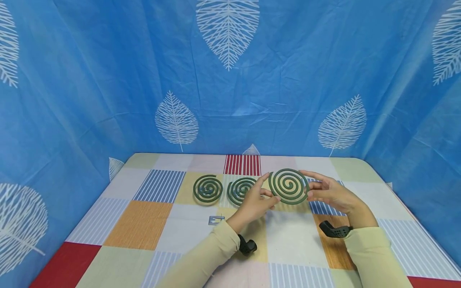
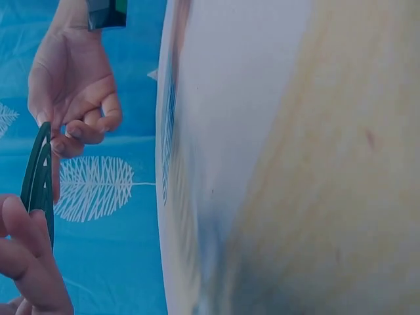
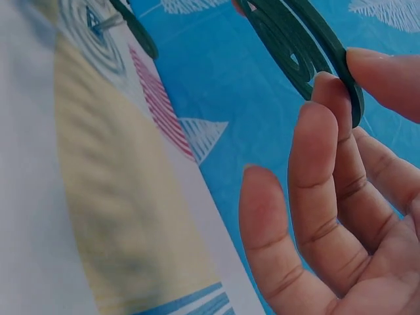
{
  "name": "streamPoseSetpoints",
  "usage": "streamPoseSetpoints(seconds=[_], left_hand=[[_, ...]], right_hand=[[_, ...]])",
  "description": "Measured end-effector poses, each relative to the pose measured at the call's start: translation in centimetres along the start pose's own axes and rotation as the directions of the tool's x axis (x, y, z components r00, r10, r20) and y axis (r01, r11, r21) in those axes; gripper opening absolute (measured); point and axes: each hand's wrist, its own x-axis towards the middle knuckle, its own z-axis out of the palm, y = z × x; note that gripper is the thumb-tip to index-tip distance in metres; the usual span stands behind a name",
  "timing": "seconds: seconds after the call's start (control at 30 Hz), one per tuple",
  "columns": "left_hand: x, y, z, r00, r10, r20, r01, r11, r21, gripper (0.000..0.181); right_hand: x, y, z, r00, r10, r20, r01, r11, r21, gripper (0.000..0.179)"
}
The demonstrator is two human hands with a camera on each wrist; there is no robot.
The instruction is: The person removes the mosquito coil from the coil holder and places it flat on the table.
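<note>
Two-handed, a person holds up a green coil (image 1: 289, 185) above a patchwork-patterned counter (image 1: 122, 260), as I follow the rig's feeds from a distance. The left hand (image 1: 255, 202) grips its left edge and the right hand (image 1: 333, 195) its right, the coil's face turned toward my head camera. On each hand the fingers (image 3: 314, 157) close to a light pinch at the rim, with the spare right ones loosely bent and off the coil. The right wrist feed shows the thumb on one face and a fingertip on the other; edge-on, bands overlap, and I cannot tell whether this is one coil or two nested.

I judge the step in hand to be steadying and handling this coil in the air; the next move, to my eye, calls for an even, gentle hold, since thin rings like these could flex or snap.

To the left, a second coil (image 1: 209, 189) lies flat on the counter, just beside a third coil (image 1: 242, 190) partly hidden by the left hand. Red, orange, cream and striped patches cover the counter. Blue curtains (image 1: 288, 60) printed with white leaves (image 1: 175, 120) enclose it at the back and sides.
</note>
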Motion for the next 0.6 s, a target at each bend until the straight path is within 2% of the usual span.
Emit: streamPoseSetpoints(seconds=[0.17, 0.43, 0.6], left_hand=[[0.4, -0.3, 0.7, 1.0, -0.026, -0.013, 0.026, 0.999, -0.031, 0.084], [0.9, -0.7, 1.3, 0.999, -0.038, -0.007, 0.038, 0.998, -0.047, 0.082], [1.3, -0.7, 1.8, 0.999, -0.044, -0.008, 0.044, 0.998, -0.043, 0.082]], right_hand=[[-0.2, 0.3, -0.4, 1.0, 0.01, -0.014, -0.01, 1.0, 0.008, 0.063], [-0.5, 0.8, -0.9, 1.0, 0.02, 0.013, -0.02, 1.0, -0.013, 0.073], [-0.7, 0.9, -1.1, 0.999, 0.043, -0.012, -0.043, 0.998, -0.035, 0.075]])
